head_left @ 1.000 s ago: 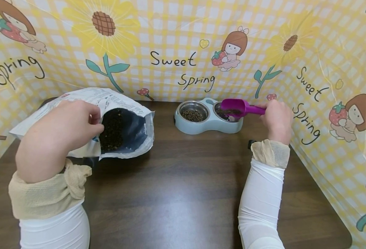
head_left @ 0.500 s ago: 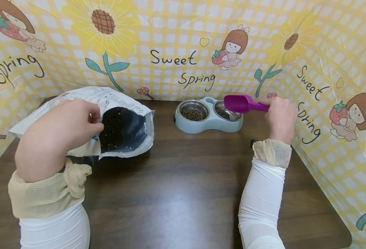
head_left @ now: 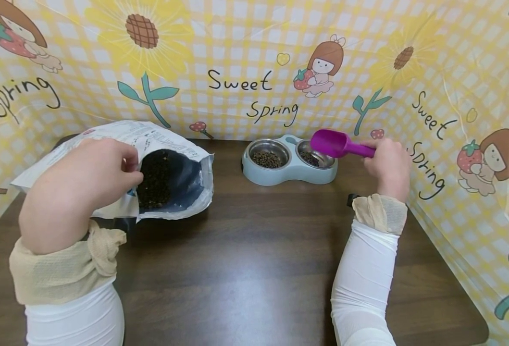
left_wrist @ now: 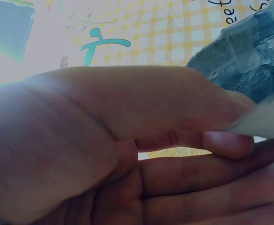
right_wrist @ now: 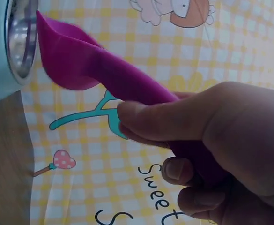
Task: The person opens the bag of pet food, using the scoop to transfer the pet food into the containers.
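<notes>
My left hand [head_left: 85,185] pinches the edge of a white bag [head_left: 150,134], thumb against fingers in the left wrist view. The bag lies tilted with its mouth toward me, dark kibble [head_left: 155,185] inside its silvery lining. With my right hand [head_left: 388,163] I grip the handle of a purple scoop [head_left: 329,143], whose bowl holds nothing visible. The scoop hangs over the right bowl of a light-blue double pet feeder [head_left: 271,178]. Brown kibble [head_left: 266,159] covers the bottom of the left steel bowl, and a smaller heap [head_left: 309,157] lies in the right one.
The brown wooden table [head_left: 245,269] runs up to a yellow checked sheet [head_left: 232,43] printed with flowers, which rises behind and along both sides. The feeder stands near the table's back edge, close to the sheet.
My right hand has lifted the scoop up and slightly right from the right bowl, and the kibble has left the scoop. The left hand and bag keep their place.
</notes>
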`<action>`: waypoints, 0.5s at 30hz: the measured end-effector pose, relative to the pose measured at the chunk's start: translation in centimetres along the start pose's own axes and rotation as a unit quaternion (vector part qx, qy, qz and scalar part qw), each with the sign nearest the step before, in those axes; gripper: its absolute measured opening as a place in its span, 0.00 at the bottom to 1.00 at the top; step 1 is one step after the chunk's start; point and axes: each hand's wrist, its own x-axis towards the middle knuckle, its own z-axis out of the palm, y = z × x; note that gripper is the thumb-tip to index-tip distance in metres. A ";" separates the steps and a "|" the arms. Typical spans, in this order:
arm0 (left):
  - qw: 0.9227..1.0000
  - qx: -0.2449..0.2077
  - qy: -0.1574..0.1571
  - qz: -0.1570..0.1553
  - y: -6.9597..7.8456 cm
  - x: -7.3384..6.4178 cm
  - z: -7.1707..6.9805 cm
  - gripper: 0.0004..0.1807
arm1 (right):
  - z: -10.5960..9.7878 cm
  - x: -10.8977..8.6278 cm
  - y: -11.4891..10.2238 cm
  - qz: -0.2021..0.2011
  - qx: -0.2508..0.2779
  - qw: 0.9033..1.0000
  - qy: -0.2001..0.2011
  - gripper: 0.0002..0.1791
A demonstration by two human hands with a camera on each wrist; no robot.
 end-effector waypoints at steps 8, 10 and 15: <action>1.000 -0.002 0.005 0.001 -0.1 0.0 0.0 0.09 | -0.6 -0.1 -0.1 -0.003 0.021 0.999 -0.048 0.26; 1.000 -0.002 0.006 0.001 -0.1 0.0 0.0 0.08 | -0.7 0.0 -0.1 -0.015 0.023 0.997 -0.065 0.25; 1.000 -0.004 0.006 0.002 0.0 -0.1 0.0 0.08 | -1.0 0.3 -0.2 -0.036 0.035 0.993 -0.109 0.22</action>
